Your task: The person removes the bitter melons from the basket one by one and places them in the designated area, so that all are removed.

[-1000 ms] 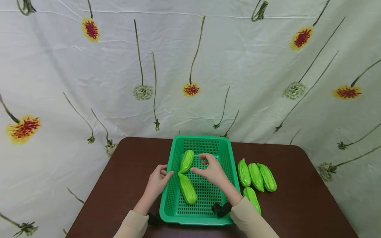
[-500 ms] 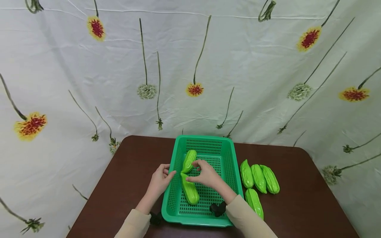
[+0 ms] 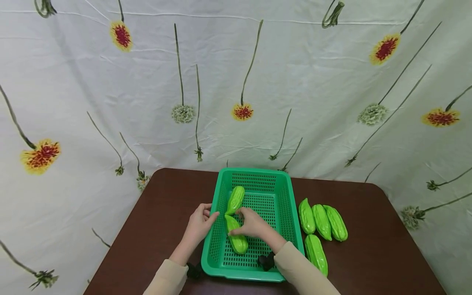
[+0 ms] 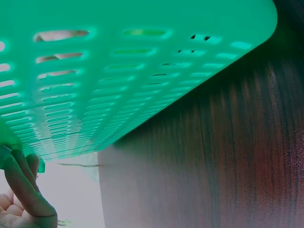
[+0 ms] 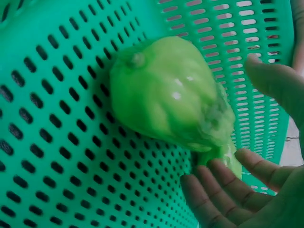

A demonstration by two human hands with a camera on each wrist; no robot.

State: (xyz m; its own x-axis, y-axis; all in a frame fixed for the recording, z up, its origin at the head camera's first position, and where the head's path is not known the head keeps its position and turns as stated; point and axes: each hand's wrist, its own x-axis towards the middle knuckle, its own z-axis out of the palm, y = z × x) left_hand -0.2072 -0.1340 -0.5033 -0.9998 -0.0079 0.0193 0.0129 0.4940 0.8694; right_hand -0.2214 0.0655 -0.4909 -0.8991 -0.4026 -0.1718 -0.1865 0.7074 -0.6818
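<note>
A green plastic basket holds two light-green bitter melons, one behind the other along its left side. My left hand grips the basket's left rim, thumb over the edge; its fingers also show at the rim in the left wrist view. Inside the basket my right hand hovers over the nearer bitter melon, thumb and fingers spread to either side. The right wrist view shows that melon's blunt end in front of the parted fingers, with nothing gripped. The farther bitter melon lies beyond the fingertips.
Right of the basket, three bitter melons lie side by side on the dark brown table. Another bitter melon lies nearer, beside the right sleeve. A flower-patterned white cloth hangs behind the table.
My right hand has moved left and nearer to me, from beside the farther bitter melon to over the nearer one. My left hand stays on the rim. The head view has shifted slightly.
</note>
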